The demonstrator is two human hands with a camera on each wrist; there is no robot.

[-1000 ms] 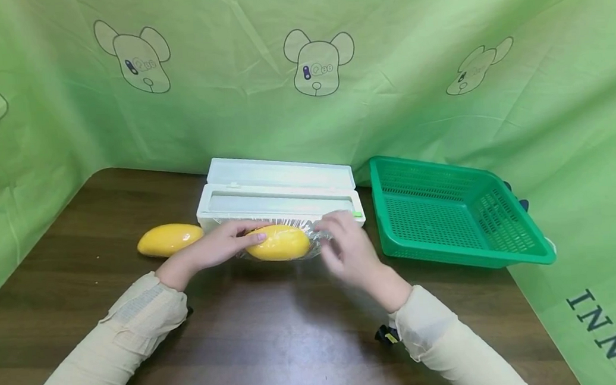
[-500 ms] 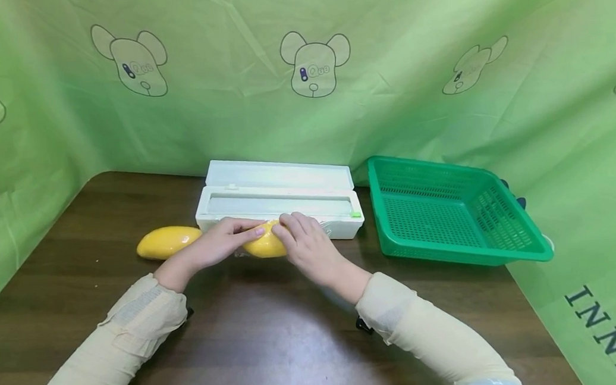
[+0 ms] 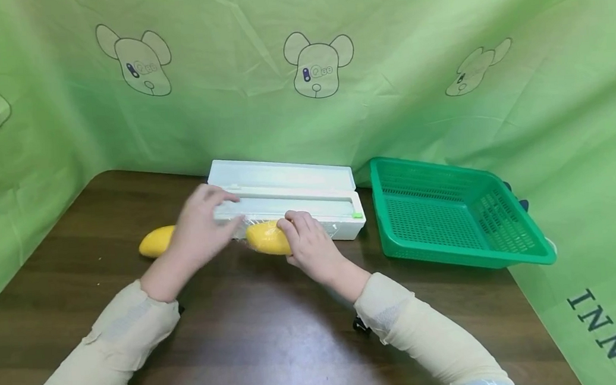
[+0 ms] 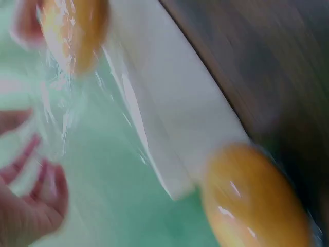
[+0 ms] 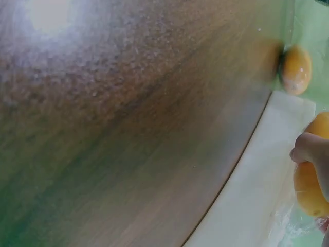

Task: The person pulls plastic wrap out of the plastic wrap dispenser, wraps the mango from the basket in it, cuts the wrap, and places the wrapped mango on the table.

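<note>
My right hand (image 3: 312,249) grips a yellow mango (image 3: 265,238) at its right end, just in front of a white cling film dispenser (image 3: 343,229). Clear cling film (image 4: 56,103) clings round the mango and stretches off its left side in the left wrist view. To the left, my left hand (image 3: 198,230) is blurred, with thumb and fingers spread apart beside the film and nothing plainly held. A second yellow mango (image 3: 156,242) lies on the table behind my left wrist, partly hidden by it; its surface looks glossy in the left wrist view.
The dispenser's lid (image 3: 280,173) stands open against the green curtain (image 3: 228,120). A green plastic basket (image 3: 462,256) sits to the right of it. Brown wooden table (image 3: 264,338) stretches out in front of both arms.
My right hand has moved left from the film onto the mango and grips it. My left hand has let go of the mango and drawn up and left, its fingers spreading.
</note>
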